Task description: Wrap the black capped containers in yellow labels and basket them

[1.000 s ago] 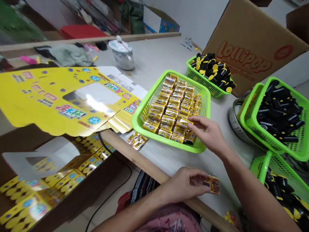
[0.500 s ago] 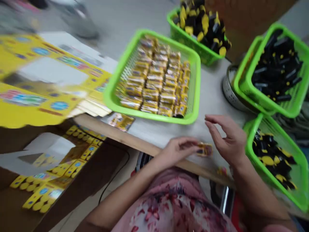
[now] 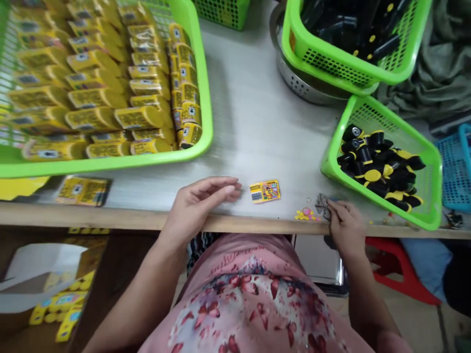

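My left hand (image 3: 200, 206) rests at the table's front edge, fingers stretched out and holding nothing. Just right of its fingertips, and apart from them, a small yellow printed packet (image 3: 265, 191) lies flat. Farther right, my right hand (image 3: 346, 223) is closed, its thumb and fingers pinching a dark grey tangled bunch (image 3: 323, 206) whose kind I cannot make out. Beside that bunch are tiny yellow and pink pieces (image 3: 307, 214) and a thin ring (image 3: 308, 200).
A green basket (image 3: 206, 113) of yellow wrapped packs stands at left, with a flat yellow pack (image 3: 83, 190) before it. At right, a green basket (image 3: 386, 206) holds black-and-yellow parts. Behind it, stacked green baskets (image 3: 331, 61) sit over a metal colander (image 3: 298, 81).
My left hand has come away from the small packet, which now lies untouched. My right hand has moved right and down and taken hold of the grey bunch. The camera view has shifted right.
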Action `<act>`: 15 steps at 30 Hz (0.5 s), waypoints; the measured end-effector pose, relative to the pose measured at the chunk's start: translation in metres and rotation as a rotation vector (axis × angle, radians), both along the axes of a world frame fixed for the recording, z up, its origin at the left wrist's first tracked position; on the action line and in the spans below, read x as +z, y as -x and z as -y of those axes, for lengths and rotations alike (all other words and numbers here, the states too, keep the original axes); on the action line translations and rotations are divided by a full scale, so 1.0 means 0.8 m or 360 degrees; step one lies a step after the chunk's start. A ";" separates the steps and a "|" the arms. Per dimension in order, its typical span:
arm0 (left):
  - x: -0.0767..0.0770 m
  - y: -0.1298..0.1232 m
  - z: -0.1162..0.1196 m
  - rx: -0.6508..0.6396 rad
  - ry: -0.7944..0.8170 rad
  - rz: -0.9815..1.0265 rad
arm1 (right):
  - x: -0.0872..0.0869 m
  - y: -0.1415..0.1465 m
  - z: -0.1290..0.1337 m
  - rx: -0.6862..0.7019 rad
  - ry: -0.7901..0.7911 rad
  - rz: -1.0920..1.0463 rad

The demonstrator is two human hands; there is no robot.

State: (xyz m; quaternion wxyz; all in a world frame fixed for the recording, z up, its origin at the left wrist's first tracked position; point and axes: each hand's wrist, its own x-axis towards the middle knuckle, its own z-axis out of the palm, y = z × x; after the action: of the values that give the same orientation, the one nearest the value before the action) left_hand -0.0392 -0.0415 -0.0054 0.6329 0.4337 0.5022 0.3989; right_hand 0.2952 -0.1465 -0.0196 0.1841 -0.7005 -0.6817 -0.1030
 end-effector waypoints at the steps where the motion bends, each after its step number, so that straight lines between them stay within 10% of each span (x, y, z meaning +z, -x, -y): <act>1: -0.001 -0.001 0.000 -0.0015 -0.0035 -0.0074 | 0.000 -0.002 0.000 -0.0030 -0.0037 0.0003; 9: -0.001 -0.050 -0.011 -0.0778 -0.1189 -0.1370 | 0.004 -0.009 0.001 -0.0220 0.0028 0.0150; 15: 0.013 -0.060 -0.043 -0.1291 -0.1317 -0.1356 | 0.021 0.002 -0.001 -0.0264 -0.0031 0.0212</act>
State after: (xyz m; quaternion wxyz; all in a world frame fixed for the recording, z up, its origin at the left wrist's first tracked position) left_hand 0.0084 -0.0075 0.0050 0.2639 0.9085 0.3124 0.0860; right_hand 0.2934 -0.1457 -0.0026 0.1360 -0.7444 -0.6310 -0.1708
